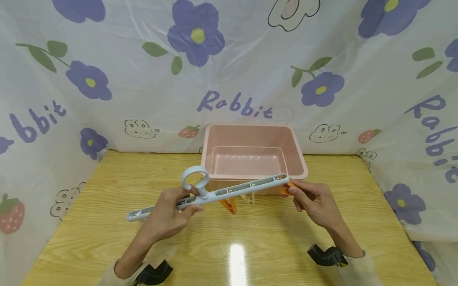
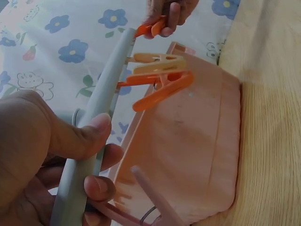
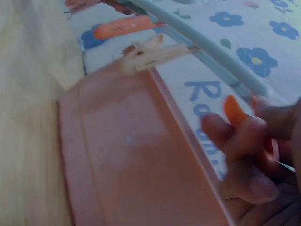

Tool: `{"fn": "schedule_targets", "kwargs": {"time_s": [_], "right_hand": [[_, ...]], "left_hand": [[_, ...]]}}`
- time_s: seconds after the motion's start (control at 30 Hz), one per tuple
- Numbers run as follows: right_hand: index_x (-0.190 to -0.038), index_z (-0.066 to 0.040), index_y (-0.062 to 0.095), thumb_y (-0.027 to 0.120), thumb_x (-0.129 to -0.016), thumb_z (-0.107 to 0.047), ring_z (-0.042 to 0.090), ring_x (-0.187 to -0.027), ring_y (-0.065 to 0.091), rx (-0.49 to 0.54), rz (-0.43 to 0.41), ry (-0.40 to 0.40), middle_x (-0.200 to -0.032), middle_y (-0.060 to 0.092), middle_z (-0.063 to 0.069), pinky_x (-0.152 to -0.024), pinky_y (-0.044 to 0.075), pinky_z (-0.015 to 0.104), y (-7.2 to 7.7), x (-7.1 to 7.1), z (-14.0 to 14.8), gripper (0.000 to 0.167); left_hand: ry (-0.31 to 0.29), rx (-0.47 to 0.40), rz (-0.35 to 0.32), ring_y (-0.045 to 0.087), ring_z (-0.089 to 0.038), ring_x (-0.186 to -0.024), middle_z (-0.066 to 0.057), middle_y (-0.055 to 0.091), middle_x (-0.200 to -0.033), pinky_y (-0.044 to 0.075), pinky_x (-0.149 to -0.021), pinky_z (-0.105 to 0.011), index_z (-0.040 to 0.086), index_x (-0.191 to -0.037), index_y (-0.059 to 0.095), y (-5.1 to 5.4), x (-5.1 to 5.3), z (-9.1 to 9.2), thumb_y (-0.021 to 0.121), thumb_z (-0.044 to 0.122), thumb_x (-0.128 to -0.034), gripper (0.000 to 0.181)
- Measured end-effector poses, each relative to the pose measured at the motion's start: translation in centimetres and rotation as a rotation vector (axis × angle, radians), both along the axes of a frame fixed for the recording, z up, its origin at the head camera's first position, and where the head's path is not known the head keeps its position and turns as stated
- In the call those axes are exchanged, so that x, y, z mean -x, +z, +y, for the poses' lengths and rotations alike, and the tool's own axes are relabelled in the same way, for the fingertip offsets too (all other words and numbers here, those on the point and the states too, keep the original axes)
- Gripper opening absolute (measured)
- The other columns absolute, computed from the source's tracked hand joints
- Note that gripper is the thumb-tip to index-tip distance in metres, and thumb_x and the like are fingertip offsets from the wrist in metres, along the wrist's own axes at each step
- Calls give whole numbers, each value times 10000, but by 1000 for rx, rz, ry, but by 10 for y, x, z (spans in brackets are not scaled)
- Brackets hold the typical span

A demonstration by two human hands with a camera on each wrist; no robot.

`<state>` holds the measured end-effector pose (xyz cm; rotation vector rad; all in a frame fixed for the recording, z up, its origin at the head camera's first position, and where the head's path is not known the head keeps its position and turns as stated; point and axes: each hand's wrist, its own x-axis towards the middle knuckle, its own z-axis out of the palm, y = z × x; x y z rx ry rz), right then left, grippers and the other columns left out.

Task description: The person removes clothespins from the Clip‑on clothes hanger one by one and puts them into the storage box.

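A pale blue clip hanger (image 1: 211, 195) is held up at a slant above the table, its round hook (image 1: 195, 169) pointing upward. My left hand (image 1: 166, 217) grips its bar beside the hook. At the bar's raised right end my right hand (image 1: 317, 203) pinches an orange clothespin (image 3: 234, 110). Whether that peg is attached to the bar is hidden by the fingers. Farther along hang a cream clothespin (image 2: 160, 62) and another orange clothespin (image 2: 162, 90). Below my left fingers, a pink clothespin (image 2: 157, 200) shows in the left wrist view.
Behind the hanger, a pink plastic bin (image 1: 300, 159) stands on the wooden table (image 1: 118, 178), close to the back. A patterned sheet (image 1: 143, 91) with flowers and rabbits covers the back and both sides. Each wrist wears a black camera mount (image 1: 327, 255).
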<state>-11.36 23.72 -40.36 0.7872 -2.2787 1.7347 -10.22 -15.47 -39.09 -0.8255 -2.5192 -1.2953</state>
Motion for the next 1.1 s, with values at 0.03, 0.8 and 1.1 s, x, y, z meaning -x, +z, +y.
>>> {"fn": "schedule_targets", "kwargs": {"time_s": [0.03,0.8,1.1], "right_hand": [[-1251,66,694,554,-1001,91,183,-514,492,-27,-9,4,-747,674,-40,-433,390,269,1,0,2,288],[-1230,-64,718,612,-1027,-78,96,-671,644,-422,-39,0,-912,736,-15,-608,563,262,23,10,25,230],[-1189,-82,738,680,-996,-131,66,-873,716,-520,40,-139,-1044,767,37,-790,621,315,36,24,26,208]], "left_hand": [[-3,6,9,438,27,-569,42,684,-783,412,-507,-212,107,-1033,698,0,0,0,823,37,-840,240],[-19,27,-10,550,-25,-708,21,749,-979,481,-622,-234,156,-1066,703,5,0,-5,820,66,-856,257],[-5,50,-34,611,-70,-795,20,754,-1051,515,-704,-254,155,-1085,714,5,1,-8,816,79,-865,254]]}}
